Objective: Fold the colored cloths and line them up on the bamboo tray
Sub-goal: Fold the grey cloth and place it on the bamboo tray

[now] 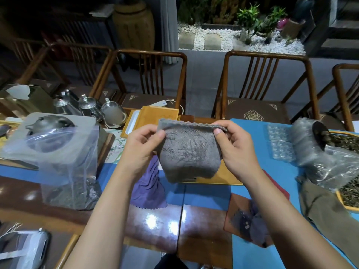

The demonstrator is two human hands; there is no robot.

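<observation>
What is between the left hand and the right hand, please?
In the head view, the grey cloth spans the gap: the left hand and right hand each pinch its scalloped top edge, and it hangs above the bamboo tray.

Light: we see bright overhead glare on the glossy table (155, 224).
Background: dim beyond the table.
Edges: we notice wide-angle bending, slight softness.

You can read no words, brands or numbers here. Dark brush-like marks show on the grey cloth (189, 152), too faint to read, and beyond it a chair cushion (253, 113) carries a round gold emblem.
</observation>
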